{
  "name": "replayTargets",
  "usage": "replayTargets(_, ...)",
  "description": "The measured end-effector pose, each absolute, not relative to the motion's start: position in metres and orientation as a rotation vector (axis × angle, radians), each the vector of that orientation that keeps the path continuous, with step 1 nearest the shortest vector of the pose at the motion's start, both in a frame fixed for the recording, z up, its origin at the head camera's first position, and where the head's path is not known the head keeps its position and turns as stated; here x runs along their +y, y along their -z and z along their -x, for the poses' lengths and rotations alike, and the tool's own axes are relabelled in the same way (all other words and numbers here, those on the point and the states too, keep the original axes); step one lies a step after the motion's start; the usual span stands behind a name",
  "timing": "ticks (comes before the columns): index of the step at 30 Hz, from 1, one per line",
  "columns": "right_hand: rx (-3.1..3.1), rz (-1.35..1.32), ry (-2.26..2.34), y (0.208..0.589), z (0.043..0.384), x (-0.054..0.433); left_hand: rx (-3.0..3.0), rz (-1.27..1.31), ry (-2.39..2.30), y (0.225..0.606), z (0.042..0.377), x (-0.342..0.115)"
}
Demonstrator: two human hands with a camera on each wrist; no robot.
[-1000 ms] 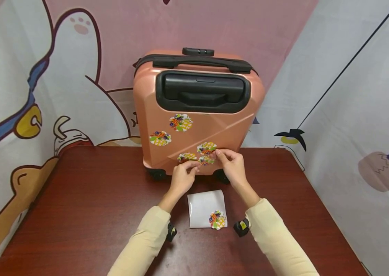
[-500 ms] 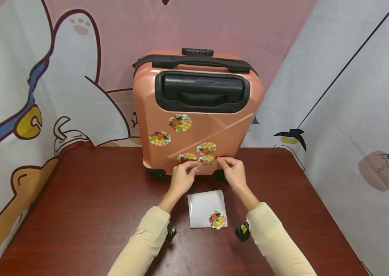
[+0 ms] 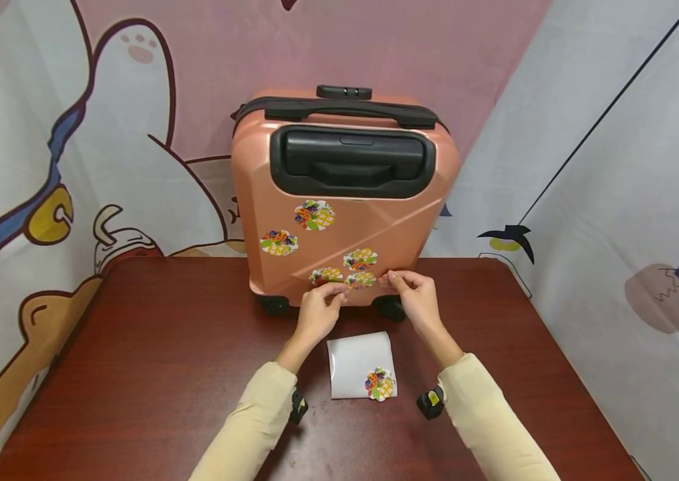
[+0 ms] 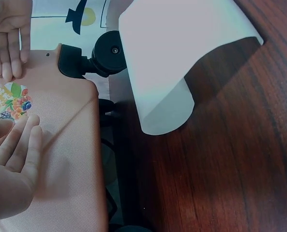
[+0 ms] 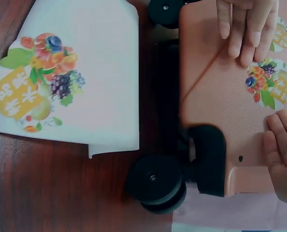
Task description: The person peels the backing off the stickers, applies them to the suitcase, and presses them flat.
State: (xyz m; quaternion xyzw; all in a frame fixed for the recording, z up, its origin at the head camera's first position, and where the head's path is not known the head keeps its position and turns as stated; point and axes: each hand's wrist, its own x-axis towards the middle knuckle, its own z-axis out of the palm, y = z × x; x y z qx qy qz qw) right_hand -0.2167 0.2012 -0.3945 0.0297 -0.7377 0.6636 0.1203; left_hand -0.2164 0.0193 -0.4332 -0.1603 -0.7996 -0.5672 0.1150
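A round fruit-print sticker (image 3: 360, 280) lies against the lower front of the pink suitcase (image 3: 399, 234). At its lower left edge my left hand (image 3: 319, 312) holds the rim between thumb and index finger; the fingertips hide part of that edge. My right hand (image 3: 418, 299) is just right of the sticker, fingers fairly straight and near the suitcase surface. In the right wrist view a narrow strip of suitcase shows between those right fingers (image 5: 281, 130) and the sticker (image 5: 269, 83). Several similar stickers are on the suitcase, including one directly above (image 3: 360, 259).
A curled white backing sheet (image 3: 354, 361) with one fruit sticker (image 3: 380, 384) lies on the brown table (image 3: 165, 374) between my forearms. Black wheels (image 3: 390, 307) carry the upright suitcase. Behind it hangs a cartoon-printed cloth (image 3: 327, 47).
My right hand has come down from the sticker's upper right edge and moved slightly right, away from it. The left hand stays in place at the sticker's lower left.
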Motion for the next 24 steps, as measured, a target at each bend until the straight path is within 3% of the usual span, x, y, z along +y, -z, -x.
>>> replayTargets(24,-2.559,-0.108,-1.830,0.412,0.201,0.222,-2.448,0.484,1.655,0.441,0.206,0.001)
